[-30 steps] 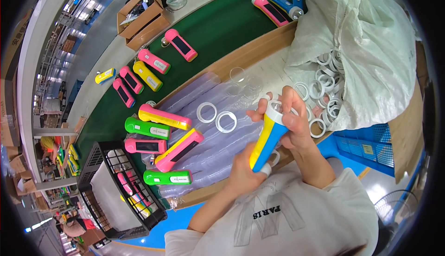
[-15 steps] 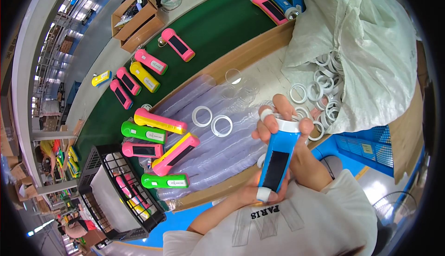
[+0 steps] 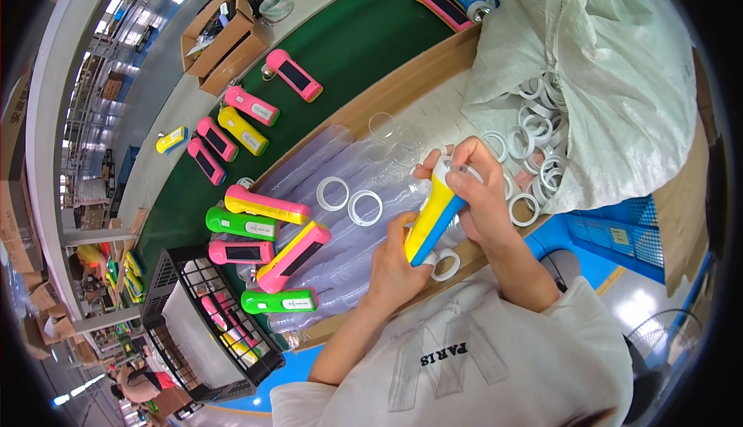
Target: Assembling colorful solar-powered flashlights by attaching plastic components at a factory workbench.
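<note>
A yellow-and-blue flashlight (image 3: 435, 218) is held at a slant between my hands, its wide end up and away from me. My left hand (image 3: 389, 263) is closed round its narrow lower end. At the wide end, the fingers of my right hand (image 3: 481, 189) grip the white ring (image 3: 442, 169) round the rim. Something clear shows by the right fingertips, perhaps a lens disc; I cannot tell for sure. Two loose white rings (image 3: 365, 208) lie to the left on long clear plastic sleeves (image 3: 309, 172). Another white ring (image 3: 445, 265) rests just below the flashlight.
Several pink, green and yellow flashlights (image 3: 279, 301) lie left of the sleeves and along the green belt (image 3: 348, 63). A white woven sack (image 3: 596, 102) spills white rings (image 3: 534, 129) on the right. A black crate (image 3: 213, 326) stands lower left; a cardboard box (image 3: 224, 40) sits beyond.
The flashlight has turned from its blue, black-panelled face to its yellow side and shifted slightly left. My left hand has moved up and left with it; my right hand now covers the head.
</note>
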